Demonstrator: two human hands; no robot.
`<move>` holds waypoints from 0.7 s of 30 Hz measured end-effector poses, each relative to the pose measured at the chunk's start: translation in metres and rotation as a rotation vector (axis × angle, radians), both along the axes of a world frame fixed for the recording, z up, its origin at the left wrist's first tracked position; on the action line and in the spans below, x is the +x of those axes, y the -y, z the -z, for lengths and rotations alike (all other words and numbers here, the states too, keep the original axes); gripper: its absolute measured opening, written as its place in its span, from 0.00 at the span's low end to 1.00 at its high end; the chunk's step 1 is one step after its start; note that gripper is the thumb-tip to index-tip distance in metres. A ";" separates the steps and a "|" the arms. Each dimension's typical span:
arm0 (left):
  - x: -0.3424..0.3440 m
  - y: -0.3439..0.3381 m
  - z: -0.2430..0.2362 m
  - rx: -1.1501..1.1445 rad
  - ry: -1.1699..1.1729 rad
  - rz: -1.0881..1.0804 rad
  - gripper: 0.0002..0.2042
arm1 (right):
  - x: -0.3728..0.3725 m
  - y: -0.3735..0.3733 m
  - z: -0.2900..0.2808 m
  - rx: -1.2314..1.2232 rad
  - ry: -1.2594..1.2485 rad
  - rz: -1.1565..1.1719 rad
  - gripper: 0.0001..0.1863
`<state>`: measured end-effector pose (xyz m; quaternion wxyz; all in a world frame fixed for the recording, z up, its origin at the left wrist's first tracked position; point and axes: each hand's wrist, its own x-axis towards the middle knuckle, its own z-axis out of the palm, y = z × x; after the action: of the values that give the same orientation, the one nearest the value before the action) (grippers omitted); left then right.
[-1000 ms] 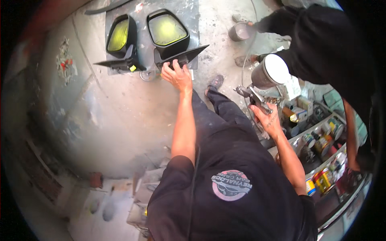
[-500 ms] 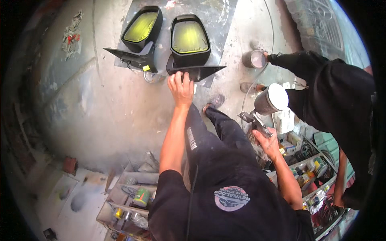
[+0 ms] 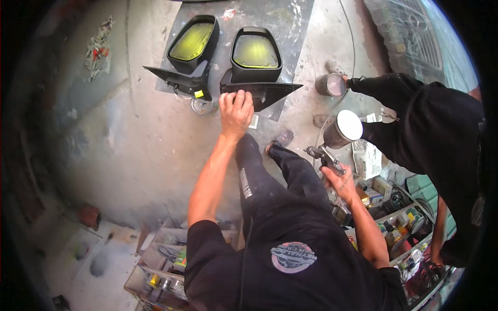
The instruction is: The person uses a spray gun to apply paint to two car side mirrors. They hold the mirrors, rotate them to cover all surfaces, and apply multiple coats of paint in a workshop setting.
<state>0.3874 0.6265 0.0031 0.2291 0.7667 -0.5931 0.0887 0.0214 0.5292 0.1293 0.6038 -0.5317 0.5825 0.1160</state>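
My left hand (image 3: 237,113) has its fingers curled over the lower edge of the triangular mount of a black car side mirror (image 3: 257,71). Yellow-green masking covers that mirror's glass area. A second black side mirror (image 3: 201,57), masked the same way, stands just left of it. Off to the right, my right hand (image 3: 340,181) is wrapped around the handle of a spray gun (image 3: 324,154), whose dark cup with a white lid sits on top. The gun's nozzle points left, apart from the mirrors. Whether a finger presses its trigger is hard to see.
Both mirrors stand on a grey, paint-stained panel (image 3: 295,28). A person in dark clothing (image 3: 436,124) at the right holds a pot of greyish liquid (image 3: 330,85). A thin hose (image 3: 351,44) runs nearby. Shelves with cans (image 3: 155,280) flank me below; crumpled masking (image 3: 97,54) lies far left.
The view has shifted slightly, so the mirrors appear a little lower and further right. My left hand keeps its hold, and the spray gun stays in my right hand, slightly further left in view.
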 end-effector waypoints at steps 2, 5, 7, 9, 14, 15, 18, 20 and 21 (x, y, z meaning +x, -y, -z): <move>0.011 0.005 -0.013 0.026 -0.007 0.057 0.26 | 0.001 -0.003 0.000 -0.022 -0.016 -0.006 0.22; 0.025 0.014 -0.043 0.112 -0.039 0.134 0.26 | 0.003 -0.007 -0.006 -0.007 0.013 0.044 0.22; 0.034 0.022 -0.067 0.162 -0.061 0.165 0.25 | 0.002 -0.008 -0.006 -0.002 0.070 0.078 0.23; 0.040 0.029 -0.091 0.196 -0.089 0.185 0.24 | -0.004 -0.011 0.000 -0.011 0.138 0.097 0.24; 0.046 0.040 -0.167 0.185 -0.417 0.091 0.20 | -0.014 -0.016 0.008 -0.023 0.195 0.216 0.26; 0.040 0.039 -0.187 0.222 -0.483 0.033 0.19 | -0.017 -0.016 0.010 -0.034 0.204 0.231 0.26; 0.025 0.030 -0.240 0.337 -0.493 -0.015 0.19 | -0.010 -0.006 0.003 -0.047 0.205 0.328 0.25; 0.011 0.023 -0.279 0.375 -0.558 -0.051 0.17 | -0.001 0.003 0.007 -0.095 0.272 0.364 0.24; 0.007 0.020 -0.296 0.356 -0.577 -0.040 0.16 | 0.007 0.008 0.010 -0.121 0.308 0.381 0.24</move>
<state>0.3949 0.6068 0.2991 0.2484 0.7996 -0.4949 -0.2324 0.0285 0.5216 0.1193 0.6635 -0.4588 0.5793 -0.1173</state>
